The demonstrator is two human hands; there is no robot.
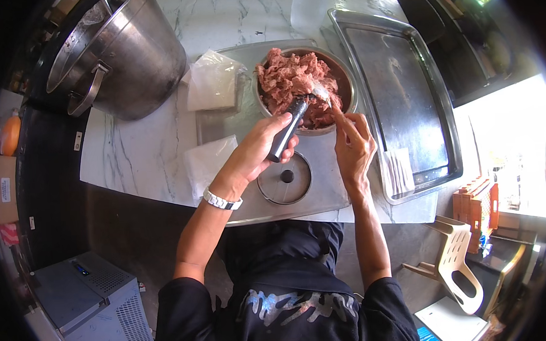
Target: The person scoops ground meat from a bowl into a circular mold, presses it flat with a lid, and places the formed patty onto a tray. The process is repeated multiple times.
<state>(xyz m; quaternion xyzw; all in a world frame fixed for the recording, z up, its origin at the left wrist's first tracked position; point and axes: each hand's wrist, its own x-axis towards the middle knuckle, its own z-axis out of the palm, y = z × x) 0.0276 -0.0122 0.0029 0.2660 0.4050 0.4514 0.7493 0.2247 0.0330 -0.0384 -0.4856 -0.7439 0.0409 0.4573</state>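
Note:
My left hand (274, 140) is closed around the black handle (287, 131) of a tool whose far end reaches into raw ground meat (291, 76). The meat fills a round steel bowl (352, 91). At the bowl's near right rim, my right hand (354, 137) has a finger extended to the pale end of the tool; whether it grips anything is unclear. Below the bowl, a round metal disc with a dark knob (284, 178) rests on a metal tray (324, 186). Clear plastic sheets (212, 84) lie stacked left of the bowl, and more plastic sheets (208, 162) lie nearer me.
A large steel pot (135, 62) stands at the back left of the marble-patterned table (125, 145). Along the right side lies a long metal tray (402, 87) with a striped white piece (398, 170) at its near end. A beige plastic chair (457, 263) stands at lower right.

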